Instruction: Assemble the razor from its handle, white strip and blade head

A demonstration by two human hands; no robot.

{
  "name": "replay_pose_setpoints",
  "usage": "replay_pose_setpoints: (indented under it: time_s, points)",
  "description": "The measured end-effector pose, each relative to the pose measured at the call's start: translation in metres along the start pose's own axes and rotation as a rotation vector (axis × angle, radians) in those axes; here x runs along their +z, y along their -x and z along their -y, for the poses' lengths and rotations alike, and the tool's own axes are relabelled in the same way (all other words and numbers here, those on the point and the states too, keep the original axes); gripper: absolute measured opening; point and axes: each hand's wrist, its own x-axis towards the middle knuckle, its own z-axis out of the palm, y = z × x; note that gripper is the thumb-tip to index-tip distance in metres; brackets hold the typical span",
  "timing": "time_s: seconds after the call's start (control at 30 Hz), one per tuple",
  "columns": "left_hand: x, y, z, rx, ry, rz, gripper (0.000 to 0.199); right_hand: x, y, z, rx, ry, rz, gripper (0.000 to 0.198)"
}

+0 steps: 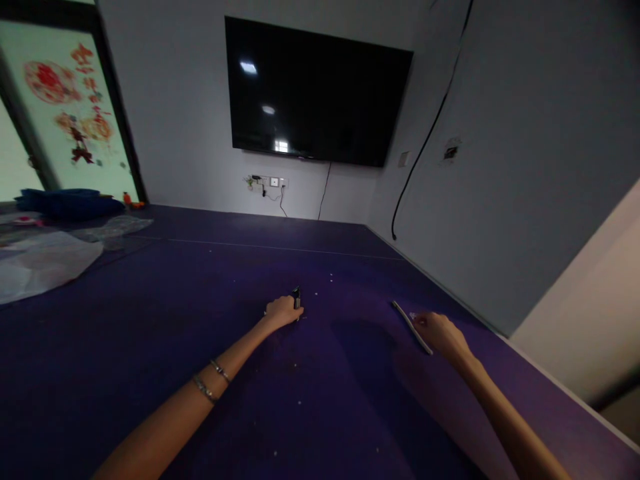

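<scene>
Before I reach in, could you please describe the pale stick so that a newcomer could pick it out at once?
Below the black television is a purple surface. On its right part, the stick slants just left of the right hand. Long and pale, it differs from the tiny white specks and the dark object in the left hand.

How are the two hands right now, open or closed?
Left hand: closed on a small dark object.
Right hand: curled beside a pale strip; grip cannot be told.
</scene>
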Motion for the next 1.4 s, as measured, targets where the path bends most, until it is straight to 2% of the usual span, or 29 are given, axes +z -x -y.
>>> replay_pose_setpoints:
  time_s: [0.23,0.43,0.7,0.83,1.0,1.07,1.2,1.4]
  points:
    - [0.008,0.010,-0.005,-0.019,0.011,-0.072,0.031,0.028,-0.024,-0.035,-0.042,-0.041,0.107,0.042]
    - [0.008,0.010,-0.005,-0.012,0.018,-0.071,0.030,0.052,-0.033,-0.045,-0.075,-0.060,0.160,0.041]
    - [0.011,0.010,0.001,0.029,0.031,-0.098,0.036,0.058,-0.042,-0.051,-0.128,-0.071,0.157,0.030]
    - [0.014,0.009,0.003,0.030,0.031,-0.123,0.043,0.057,-0.042,-0.042,-0.159,-0.036,0.153,0.031]
    - [0.018,0.008,0.005,0.027,0.026,-0.174,0.050,0.045,-0.032,0.000,-0.188,0.029,0.084,0.036]
    - [0.019,0.007,0.006,0.022,0.039,-0.195,0.049,0.039,-0.026,0.028,-0.231,0.022,0.043,0.038]
    - [0.019,0.006,0.012,0.005,0.112,-0.234,0.039,0.034,-0.013,0.093,-0.252,0.010,0.043,0.036]
    - [0.018,0.005,0.016,-0.004,0.152,-0.248,0.033,0.045,-0.001,0.171,-0.358,0.023,0.063,0.037]
